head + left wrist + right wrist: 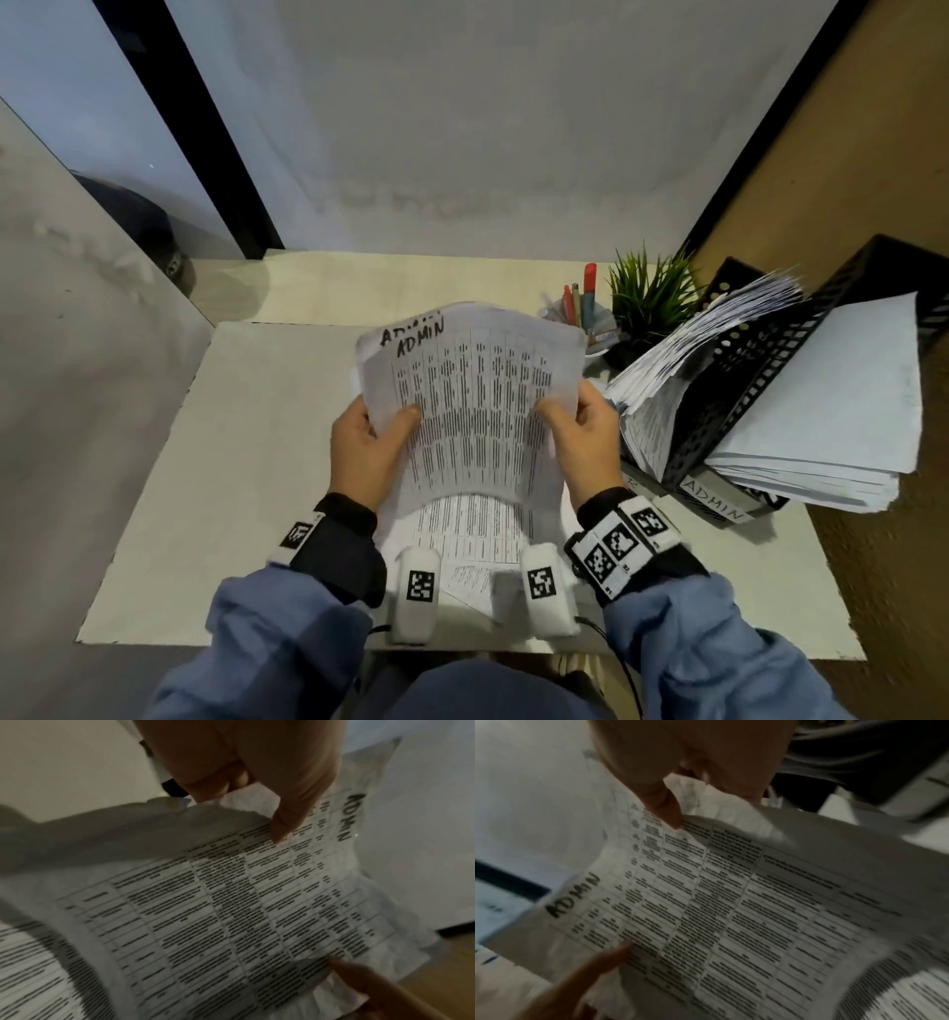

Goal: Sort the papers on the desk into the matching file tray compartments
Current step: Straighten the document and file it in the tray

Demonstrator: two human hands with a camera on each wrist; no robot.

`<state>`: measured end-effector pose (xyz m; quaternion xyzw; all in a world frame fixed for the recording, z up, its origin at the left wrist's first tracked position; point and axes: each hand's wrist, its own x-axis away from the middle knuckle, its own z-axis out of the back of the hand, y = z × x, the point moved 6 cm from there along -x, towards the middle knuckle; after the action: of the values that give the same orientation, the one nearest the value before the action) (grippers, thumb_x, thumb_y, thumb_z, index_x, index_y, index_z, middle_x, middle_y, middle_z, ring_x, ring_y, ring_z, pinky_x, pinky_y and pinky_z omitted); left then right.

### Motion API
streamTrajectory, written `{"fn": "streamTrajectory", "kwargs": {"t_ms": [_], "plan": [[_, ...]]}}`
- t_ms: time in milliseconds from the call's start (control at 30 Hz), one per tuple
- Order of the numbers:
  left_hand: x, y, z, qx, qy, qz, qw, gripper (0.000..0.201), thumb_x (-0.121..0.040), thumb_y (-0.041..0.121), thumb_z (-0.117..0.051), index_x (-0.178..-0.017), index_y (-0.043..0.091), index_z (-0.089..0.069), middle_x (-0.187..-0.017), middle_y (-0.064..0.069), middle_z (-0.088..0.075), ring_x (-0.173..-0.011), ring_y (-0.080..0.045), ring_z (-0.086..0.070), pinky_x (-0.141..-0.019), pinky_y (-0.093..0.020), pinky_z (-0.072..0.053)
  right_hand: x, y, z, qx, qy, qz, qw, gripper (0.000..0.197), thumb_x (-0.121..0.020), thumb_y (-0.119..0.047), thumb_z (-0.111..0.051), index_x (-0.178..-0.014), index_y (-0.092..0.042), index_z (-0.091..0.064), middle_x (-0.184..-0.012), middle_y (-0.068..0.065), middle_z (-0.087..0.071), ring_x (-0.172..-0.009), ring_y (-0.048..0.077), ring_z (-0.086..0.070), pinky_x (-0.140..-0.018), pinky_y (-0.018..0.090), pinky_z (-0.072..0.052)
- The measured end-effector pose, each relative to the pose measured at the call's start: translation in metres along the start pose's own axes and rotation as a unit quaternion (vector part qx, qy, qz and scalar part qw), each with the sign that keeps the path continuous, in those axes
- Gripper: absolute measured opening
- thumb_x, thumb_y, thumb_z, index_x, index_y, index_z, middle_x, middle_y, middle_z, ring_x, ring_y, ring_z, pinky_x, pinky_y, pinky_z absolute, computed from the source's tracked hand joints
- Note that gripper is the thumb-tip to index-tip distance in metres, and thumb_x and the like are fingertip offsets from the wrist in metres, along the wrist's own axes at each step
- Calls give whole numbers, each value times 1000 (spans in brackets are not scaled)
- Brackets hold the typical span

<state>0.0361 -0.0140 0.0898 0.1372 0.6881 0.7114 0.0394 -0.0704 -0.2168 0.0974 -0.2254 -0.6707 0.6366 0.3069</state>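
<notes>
Both hands hold up a small stack of printed table sheets (477, 406) (231, 902) (718, 912) above the desk, curved, with "ADMIN" handwritten at the top. My left hand (367, 442) (257, 780) pinches the left edge, thumb on the front. At the right edge my right hand (583, 437) (693, 770) pinches in the same way. More printed sheets (472, 529) lie flat on the desk under the held ones. The black file tray (780, 370) stands at the right, its compartments stuffed with papers; the front label reads "ADMIN" (716, 501).
A pen cup (580, 313) and a small green plant (649, 303) stand behind the tray's left end. A pale desk mat (231, 462) covers the desk. Walls close in on the left, the back and the right.
</notes>
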Motion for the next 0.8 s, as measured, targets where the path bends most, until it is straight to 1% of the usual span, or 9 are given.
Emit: {"fn": "streamTrajectory", "kwargs": {"t_ms": [100, 200, 267, 367, 433, 500, 633, 733, 800], "plan": [[2, 0, 0, -28, -14, -19, 999, 22, -85, 4, -65, -94, 23, -63, -91, 6, -69, -81, -5, -68, -66, -16, -55, 10, -4, -2, 14, -14, 29, 999, 34, -84, 10, -56, -87, -25, -58, -84, -7, -63, -77, -3, -62, -68, 13, -54], [10, -20, -6, -92, -55, 31, 994, 24, -85, 6, -65, -88, 29, -58, -87, 7, -66, -86, -17, -65, -62, -13, -53, 16, 23, -6, 38, -21, -30, 999, 37, -84, 10, -57, -84, -27, -59, -86, -6, -65, -89, 14, -64, -76, 16, -53], [14, -25, -10, -130, -89, 49, 986, 21, -87, 9, -64, -84, 29, -57, -85, 5, -65, -87, -24, -65, -67, -23, -55, 16, 31, -3, 50, -8, -54, 997, 34, -85, 8, -57, -79, -25, -59, -82, -6, -65, -84, 13, -64, -79, 24, -54], [13, 2, -17, -170, -134, 15, 976, 13, -88, 17, -63, -81, 27, -62, -82, -5, -69, -77, -15, -68, -72, -37, -56, 12, 3, 8, 44, 13, -13, 999, 30, -87, 4, -56, -74, -22, -61, -74, -3, -63, -67, 0, -62, -64, 16, -54], [15, 37, -30, -184, -174, -42, 967, 17, -82, 33, -64, -83, 16, -64, -85, -19, -68, -78, -22, -67, -73, -47, -57, 9, -27, 25, 25, 38, 32, 998, 21, -89, -2, -57, -81, -20, -62, -82, -2, -65, -73, 0, -64, -66, 15, -55], [21, 74, -50, -194, -212, -104, 952, 42, -75, 45, -60, -88, 5, -59, -88, -29, -63, -83, -36, -63, -76, -54, -53, 7, -55, 55, 10, 75, 75, 994, 12, -89, -6, -58, -93, -15, -65, -90, 0, -66, -81, 3, -64, -73, 16, -55], [37, 129, -100, -180, -258, -192, 930, 44, -82, 45, -55, -86, 1, -57, -76, -29, -60, -71, -41, -59, -66, -53, -51, 15, -89, 156, 76, 288, 135, 945, 29, -88, -8, -60, -117, -12, -60, -103, 3, -63, -94, 12, -59, -84, 26, -52], [49, 148, -145, -180, -258, -239, 919, 39, -89, 27, -55, -63, -2, -53, -56, -23, -54, -50, -23, -50, -48, -34, -39, 21, -78, 231, 239, 415, 14, 878, 59, -86, -23, -62, -139, -10, -40, -139, 14, -43, -129, 28, -40, -107, 45, -36], [62, 157, -178, -171, -257, -259, 915, 34, -91, 6, -56, -57, 6, -53, -42, 3, -47, -41, -1, -38, -44, -20, -29, 21, -57, 263, 272, 391, -134, 869, 78, -82, -36, -67, -144, -4, -31, -147, 20, -34, -135, 35, -33, -110, 48, -30]]}}
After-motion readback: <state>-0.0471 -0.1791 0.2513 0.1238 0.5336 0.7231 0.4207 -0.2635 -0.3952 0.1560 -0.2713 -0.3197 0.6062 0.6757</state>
